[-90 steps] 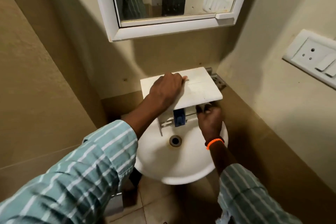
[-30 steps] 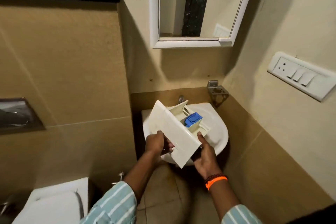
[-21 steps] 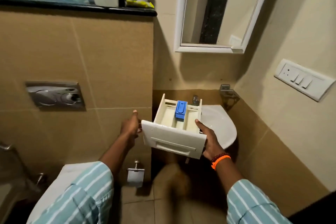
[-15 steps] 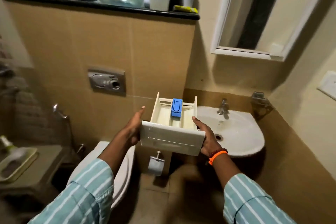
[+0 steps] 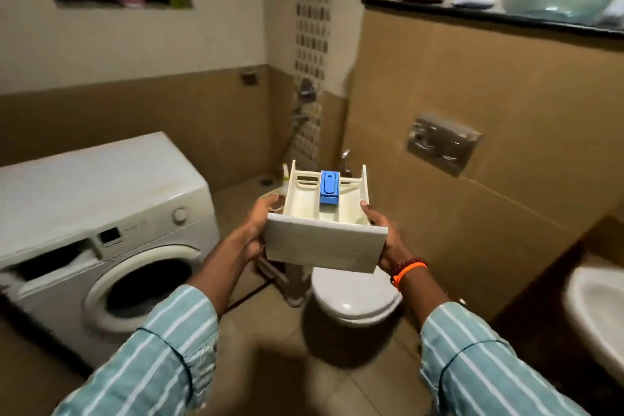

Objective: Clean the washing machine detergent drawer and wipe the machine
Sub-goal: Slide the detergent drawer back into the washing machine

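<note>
I hold the white detergent drawer (image 5: 322, 243) level in front of me, its front panel toward me and a blue insert (image 5: 329, 187) in its middle compartment. My left hand (image 5: 258, 230) grips its left side and my right hand (image 5: 383, 236), with an orange wristband, grips its right side. The white front-loading washing machine (image 5: 101, 213) stands at the left, with a dark open drawer slot (image 5: 50, 263) at its top left corner and its round door below.
A toilet (image 5: 354, 294) with closed lid sits right below the drawer. The sink (image 5: 597, 307) is at the right edge. A flush plate (image 5: 442, 145) is on the tiled wall, a dark ledge (image 5: 489, 15) with a large bottle above. A small stool stands behind the drawer.
I have lifted the drawer from the sink and turned left with it; the view swung past the toilet wall until the washing machine came into sight.
</note>
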